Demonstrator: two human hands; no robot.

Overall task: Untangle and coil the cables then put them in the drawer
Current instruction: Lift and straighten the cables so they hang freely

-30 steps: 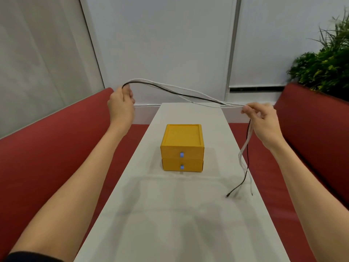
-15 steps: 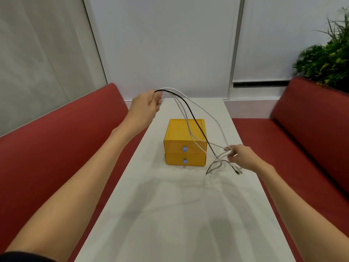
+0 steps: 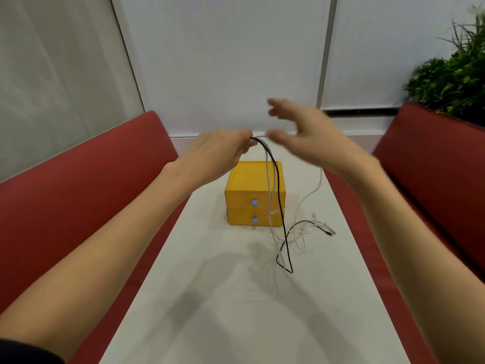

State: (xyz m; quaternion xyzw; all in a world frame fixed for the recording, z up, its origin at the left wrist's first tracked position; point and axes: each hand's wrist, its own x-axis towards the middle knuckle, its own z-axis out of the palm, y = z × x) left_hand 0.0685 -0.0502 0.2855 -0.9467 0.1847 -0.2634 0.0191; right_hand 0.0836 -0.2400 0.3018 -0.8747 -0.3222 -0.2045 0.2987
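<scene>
Right hand (image 3: pixel 304 137) has come up from the table, where it was pinching the loose ends 0.5 s ago; it's now level with the left hand (image 3: pixel 223 153), which has drifted in toward centre

cables (image 3: pixel 270 177): bundle hangs from the left hand's fingertips, drops in front of the drawer unit (image 3: pixel 252 179), tails lie looped on the table (image 3: pixel 236 324) just right of and in front of the unit, connectors furthest right

grip: left hand's fingers are curled and pinch the bundle at its top bend. right hand is spread wide, thumb and fingers apart, motion-blurred, holding nothing I can see, thumb tip just beside the pinch point

one white strand (image 3: pixel 320 179) climbs up behind the right forearm; can't tell if it's draped over the arm or just passes behind it

why, my read: holding one end high lets gravity pull the strands straight so crossings show. right hand near the top looks set to take a strand at the pinch and run down it, or to start the first loop of a coil. still in untangle/early coil, nothing coiled yet

counts:
- black cable (image 3: pixel 280 206): 1
- white: at least 2 strands hang from the pinch, can't tell how many separate cables
- drawers: 2, top drawer (image 3: pixel 241 199) and bottom drawer (image 3: pixel 241 219), both closed, one blue pull each
- hands: 2

around it: red bench (image 3: pixel 78 193) on the left, another (image 3: pixel 433 158) on the right, plant (image 3: pixel 451 74) behind the right one
</scene>
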